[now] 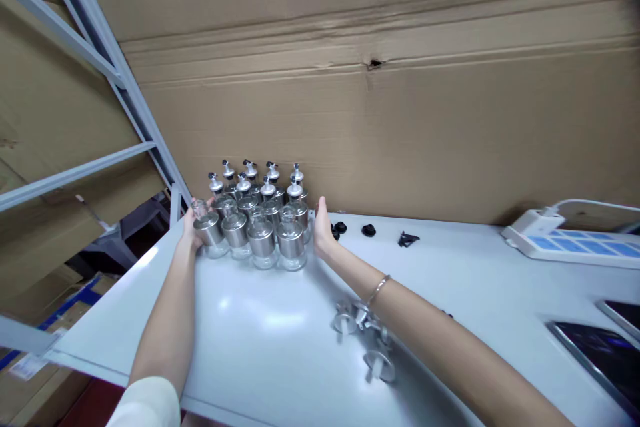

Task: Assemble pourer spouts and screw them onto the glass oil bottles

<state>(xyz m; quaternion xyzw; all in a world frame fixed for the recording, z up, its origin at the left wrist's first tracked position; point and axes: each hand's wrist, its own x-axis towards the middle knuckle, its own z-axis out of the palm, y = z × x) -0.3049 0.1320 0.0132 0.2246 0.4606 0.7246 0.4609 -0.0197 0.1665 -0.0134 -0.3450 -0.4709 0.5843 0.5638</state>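
Note:
Several glass bottles with brushed metal sleeves stand upright in close rows at the left of the table. The front-row bottles [261,240] have bare glass necks; those behind carry silver pourer tops [269,187] with dark tips. My left hand [190,225] lies along the left side of the group, touching the leftmost front bottle [209,229], its fingers partly hidden behind the glass. At the group's right side, my right hand [323,230] is held on edge with fingers stretched out, beside the bottles. Loose silver tops [379,365] lie beneath my right forearm, slightly blurred.
Black round caps [369,230] and a small pile of black pieces [409,239] lie right of the bottles. A power strip [575,243] and phones [595,353] are at the right. Cardboard [350,127] backs the table [240,340]; a metal rack [125,80] rises at left.

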